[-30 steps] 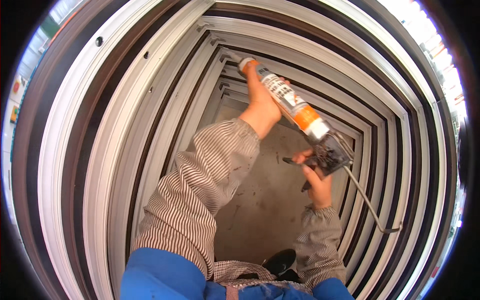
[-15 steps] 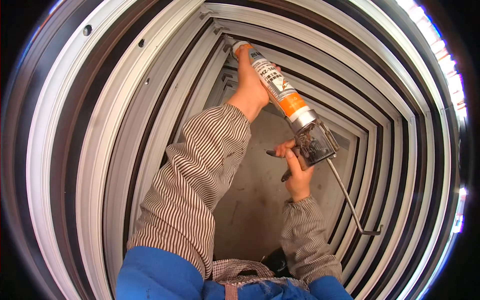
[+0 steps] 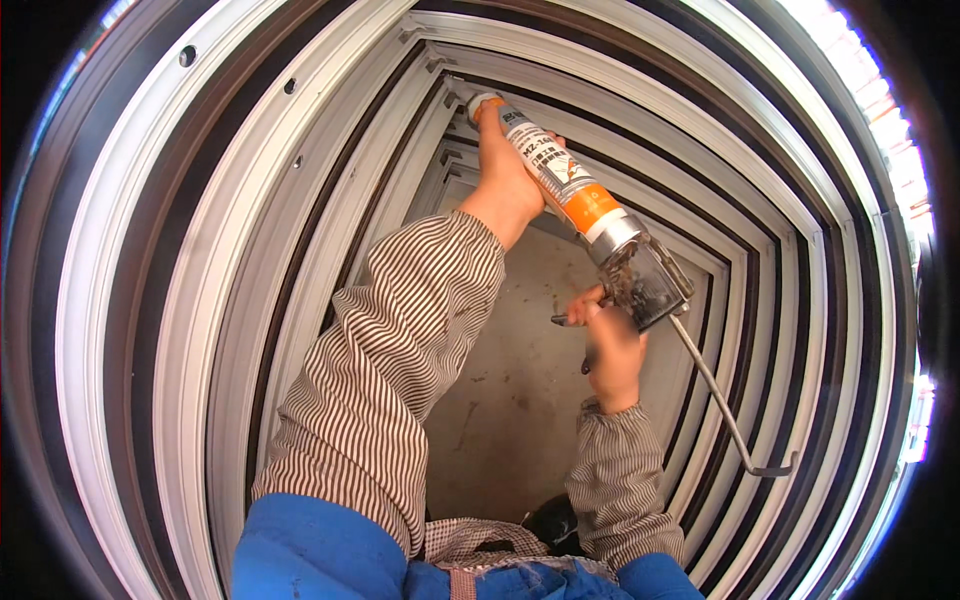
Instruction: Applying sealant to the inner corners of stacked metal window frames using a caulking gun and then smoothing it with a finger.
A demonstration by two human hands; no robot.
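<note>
A caulking gun (image 3: pixel 645 280) loaded with a white and orange sealant tube (image 3: pixel 560 165) slants from upper left to lower right. My left hand (image 3: pixel 505 180) is closed around the tube from below, near its front end. At the gun's dark, smeared body, my right hand (image 3: pixel 615 350) grips the handle, its fingers by the black trigger. The gun's bent metal rod (image 3: pixel 715 390) sticks out behind, down to the right. The tube's tip points at an inner corner of the stacked frames (image 3: pixel 425 60); whether it touches them I cannot tell.
White and brown frame profiles (image 3: pixel 185 300) rise in layers on all sides around me, some with round holes. Between them lies a grey, stained floor (image 3: pixel 500 380). A dark shoe (image 3: pixel 550 525) shows at the bottom.
The gun's rear, its rod and my right hand have shifted right and slightly down. My left hand has stayed on the tube, nearly in place.
</note>
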